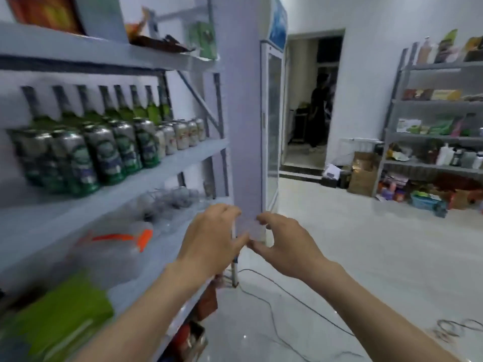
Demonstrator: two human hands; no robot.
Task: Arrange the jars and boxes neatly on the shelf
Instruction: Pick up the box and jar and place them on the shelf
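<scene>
Both forearms reach forward at the corner of the shelf [167,163], the hands close together, nearly fingertip to fingertip. The left hand [211,239] has its back to the camera, fingers curled forward and down. The right hand [281,244] faces it, thumb and forefinger bent into a pinching curve. Between them sits something small, clear and pale [248,226]; the blur is too strong to say what it is, or whether either hand truly grips it.

Left of the left hand, on the shelf board at about hand height, stand clear glass jars [167,202], blurred, with dark lids or contents that cannot be made out. Nearer the camera on the same board lies clear packaging with orange parts [122,239], and further toward the elbow a green pack [65,317].

One board above the hands, green and silver cans [104,155] stand in tight rows, with paler cans [183,134] at the end nearest the hands and green bottles [125,105] behind. Beyond the hands rises a pale pillar [240,100], and a glass-door cooler [273,121] just past it. Well off to the right, a second shelving unit [439,131] holds mixed boxes and bottles.
</scene>
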